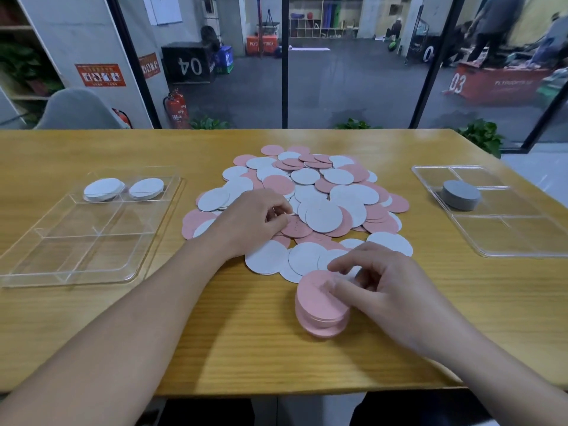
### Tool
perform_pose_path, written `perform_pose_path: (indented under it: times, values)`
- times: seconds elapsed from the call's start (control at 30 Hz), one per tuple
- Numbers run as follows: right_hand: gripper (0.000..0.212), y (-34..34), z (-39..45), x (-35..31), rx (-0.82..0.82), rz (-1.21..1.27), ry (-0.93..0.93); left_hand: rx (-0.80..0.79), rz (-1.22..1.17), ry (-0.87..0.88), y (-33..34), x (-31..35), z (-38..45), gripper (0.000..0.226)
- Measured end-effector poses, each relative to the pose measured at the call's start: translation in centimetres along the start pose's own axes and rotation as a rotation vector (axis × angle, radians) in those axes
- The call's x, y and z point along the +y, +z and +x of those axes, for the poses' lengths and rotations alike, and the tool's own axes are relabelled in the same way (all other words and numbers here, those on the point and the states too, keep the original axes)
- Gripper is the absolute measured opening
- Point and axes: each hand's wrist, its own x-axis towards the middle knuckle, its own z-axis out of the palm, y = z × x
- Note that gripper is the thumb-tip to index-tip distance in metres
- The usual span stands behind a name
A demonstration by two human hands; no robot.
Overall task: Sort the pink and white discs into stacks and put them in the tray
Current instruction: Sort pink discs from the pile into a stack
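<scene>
A loose heap of pink and white discs (319, 186) covers the middle of the wooden table. My left hand (250, 224) lies on the heap's near left side, its fingertips pinching a pink disc (296, 228). In front of the heap stands a stack of pink discs (319, 305), and my right hand (384, 287) grips it from the right, thumb on top. On the left, a clear divided tray (40, 259) holds two stacks of white discs (104, 189) (146, 188) in its far compartments.
A second clear tray (522, 238) on the right holds a stack of grey discs (460, 195). The table's near edge (276, 390) runs just below my forearms. A grey chair (76, 110) and a glass wall stand behind the table.
</scene>
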Motion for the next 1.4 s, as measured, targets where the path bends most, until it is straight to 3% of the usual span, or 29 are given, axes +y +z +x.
perform_pose_path:
  times: [0.17, 0.3, 0.53, 0.67, 0.83, 1.03, 1.2, 1.4]
  values:
    - [0.006, -1.3, 3.8, 0.3, 0.07, -0.04, -0.056, -0.07, 0.14, -0.039, -0.1, 1.6, 0.4, 0.023]
    - [0.009, -0.7, 9.3, 1.3, 0.084, -0.235, -0.126, -0.133, 0.273, -0.1, -0.1, 2.5, 0.9, 0.064]
    - [0.04, -0.1, 14.8, 2.3, -0.074, -0.544, -0.257, -0.175, 0.264, -0.251, -0.5, 3.7, 1.7, 0.05]
    - [0.034, -1.2, 14.9, 4.0, -0.038, -0.553, -0.264, -0.142, 0.14, -0.27, 0.0, 2.6, 1.1, 0.047]
    - [0.029, -2.6, 15.1, 4.9, 0.013, -0.532, -0.267, -0.116, -0.081, -0.295, 0.3, 1.7, 0.9, 0.061]
    - [0.036, -0.9, 13.9, 3.9, 0.014, -0.401, -0.307, -0.057, -0.183, -0.272, -0.4, 1.1, 0.6, 0.022]
    - [0.026, 0.9, 14.1, 3.5, 0.021, -0.475, -0.351, -0.006, 0.016, -0.299, -0.4, 1.7, 0.5, 0.04]
    - [0.032, 1.7, 14.0, 3.4, 0.039, -0.525, -0.34, 0.013, 0.246, -0.302, 0.4, 2.4, 0.2, 0.062]
